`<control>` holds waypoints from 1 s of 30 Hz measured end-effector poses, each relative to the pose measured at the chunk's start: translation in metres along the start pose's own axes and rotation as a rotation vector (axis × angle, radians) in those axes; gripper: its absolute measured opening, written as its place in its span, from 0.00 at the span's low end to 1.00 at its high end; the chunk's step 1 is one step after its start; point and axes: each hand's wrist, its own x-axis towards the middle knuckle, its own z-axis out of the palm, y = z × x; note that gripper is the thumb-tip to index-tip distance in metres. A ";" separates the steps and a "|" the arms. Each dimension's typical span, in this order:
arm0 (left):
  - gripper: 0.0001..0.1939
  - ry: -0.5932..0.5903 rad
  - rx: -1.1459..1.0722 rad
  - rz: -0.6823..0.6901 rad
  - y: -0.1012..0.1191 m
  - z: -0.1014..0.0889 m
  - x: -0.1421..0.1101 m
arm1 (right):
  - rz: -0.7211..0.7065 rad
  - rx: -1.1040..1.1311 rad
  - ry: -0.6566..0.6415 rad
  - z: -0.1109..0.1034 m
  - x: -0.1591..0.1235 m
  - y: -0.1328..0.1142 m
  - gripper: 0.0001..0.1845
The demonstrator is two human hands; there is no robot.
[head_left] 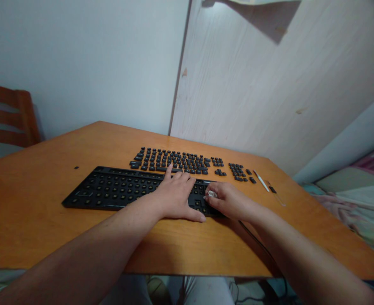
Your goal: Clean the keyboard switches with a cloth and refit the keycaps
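Observation:
A black keyboard base (110, 188) with its keycaps off lies on the table, tilted slightly across it. My left hand (177, 192) rests flat over its middle with fingers spread, the thumb near the front edge. At the right end, my right hand (226, 198) is closed in a pinch on a crumpled white tissue (211, 194), which touches the base among the bare key sockets. Behind the base, the loose black keycaps (174, 160) are set out in keyboard order, with the number-pad keycaps (236, 170) grouped to the right.
The wooden table (47, 169) meets the wall at the back. A white pen-like stick (261, 181) and a small dark tool with a wire loop (272, 189) lie at the right. One dark piece (76, 167) sits at the left. A cable (259, 241) runs off the front edge. A chair (24, 118) stands at the left.

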 end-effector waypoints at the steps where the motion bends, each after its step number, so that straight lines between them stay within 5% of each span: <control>1: 0.56 0.001 -0.002 0.000 0.000 0.000 0.000 | -0.016 0.011 -0.015 -0.001 -0.003 -0.002 0.04; 30: 0.56 0.043 0.026 -0.017 0.005 0.006 0.005 | -0.028 -0.005 0.047 0.008 0.000 0.025 0.07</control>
